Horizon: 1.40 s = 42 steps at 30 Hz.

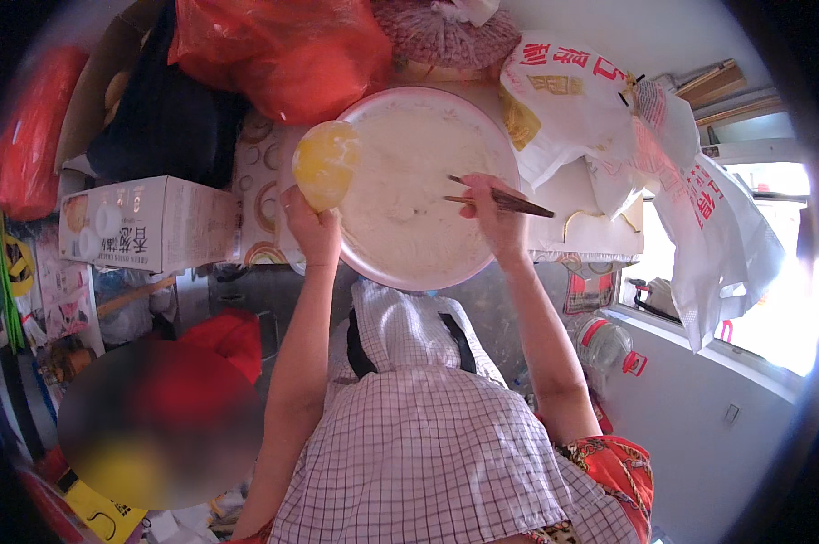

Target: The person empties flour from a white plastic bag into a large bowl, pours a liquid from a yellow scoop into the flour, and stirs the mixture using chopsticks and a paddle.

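Observation:
In front of me a wide, pink-rimmed basin (409, 283) stands at the table's front edge, with pale flour (416, 156) spread over its inside. My left hand (311, 234) grips a yellow bowl-like scoop (324, 163) that is smeared with white powder. The scoop is at the basin's left rim; the palm side of that hand is partly hidden. Over the right side of the flour, my right hand (496, 211) holds a pair of dark wooden chopsticks (526, 203). Their tips point left, apart from each other, above or touching the flour; I cannot tell which.
A red plastic bag (294, 61) crowds the basin's back left. White printed sacks (566, 102) lie at the back right, beside the window. A cardboard carton (198, 224) stands on the left. Below the table at right is a clear plastic bottle (603, 343).

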Each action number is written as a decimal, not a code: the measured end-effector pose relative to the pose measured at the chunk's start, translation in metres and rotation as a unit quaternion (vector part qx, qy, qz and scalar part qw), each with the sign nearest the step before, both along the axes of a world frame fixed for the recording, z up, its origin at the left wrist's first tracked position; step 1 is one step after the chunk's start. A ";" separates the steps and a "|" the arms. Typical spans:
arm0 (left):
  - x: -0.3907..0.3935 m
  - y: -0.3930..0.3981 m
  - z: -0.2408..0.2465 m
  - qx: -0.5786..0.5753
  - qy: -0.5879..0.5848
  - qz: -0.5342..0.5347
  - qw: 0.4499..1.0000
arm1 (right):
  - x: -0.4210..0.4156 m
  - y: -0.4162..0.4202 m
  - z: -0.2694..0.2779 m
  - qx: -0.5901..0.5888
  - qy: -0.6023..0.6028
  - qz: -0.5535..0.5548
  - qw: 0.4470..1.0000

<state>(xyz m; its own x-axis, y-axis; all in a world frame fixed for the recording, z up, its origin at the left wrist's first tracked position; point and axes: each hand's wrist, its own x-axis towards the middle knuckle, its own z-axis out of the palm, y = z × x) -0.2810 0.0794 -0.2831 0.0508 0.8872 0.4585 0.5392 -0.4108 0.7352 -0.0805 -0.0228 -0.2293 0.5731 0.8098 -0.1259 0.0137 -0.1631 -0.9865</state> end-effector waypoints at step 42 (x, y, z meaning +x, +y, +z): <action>0.000 -0.001 0.003 -0.005 -0.020 -0.015 1.000 | -0.059 0.020 0.019 0.050 -0.039 0.162 0.985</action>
<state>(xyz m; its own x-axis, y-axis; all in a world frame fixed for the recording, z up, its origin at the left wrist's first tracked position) -0.2809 0.0782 -0.2798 0.0597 0.8904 0.4513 0.4975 -0.4185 0.7599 -0.1391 -0.0025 -0.2098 0.2871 0.9579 -0.0018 0.1254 -0.0395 -0.9913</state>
